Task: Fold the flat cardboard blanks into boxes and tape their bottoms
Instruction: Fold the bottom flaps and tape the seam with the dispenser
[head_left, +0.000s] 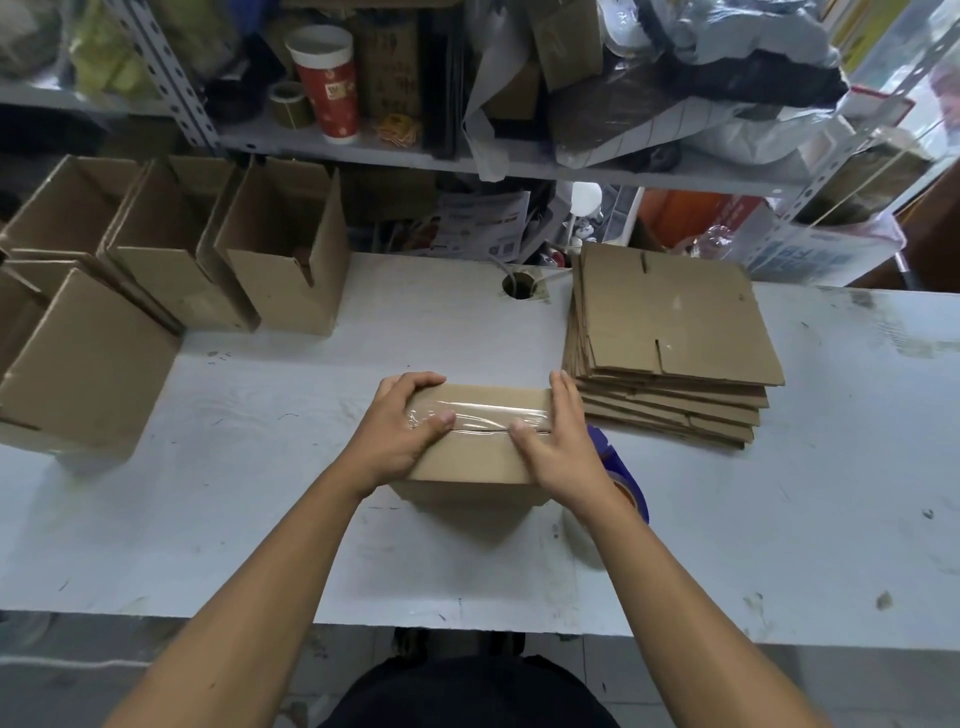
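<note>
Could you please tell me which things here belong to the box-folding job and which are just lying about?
Job: box under left hand and right hand; clear tape strip; tape dispenser; flat blanks; finished boxes.

Lying about: red cup; label roll; plastic bags.

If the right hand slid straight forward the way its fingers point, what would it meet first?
Probably the stack of flat blanks. The right hand points up and away over the box edge, though depth is unclear.
</note>
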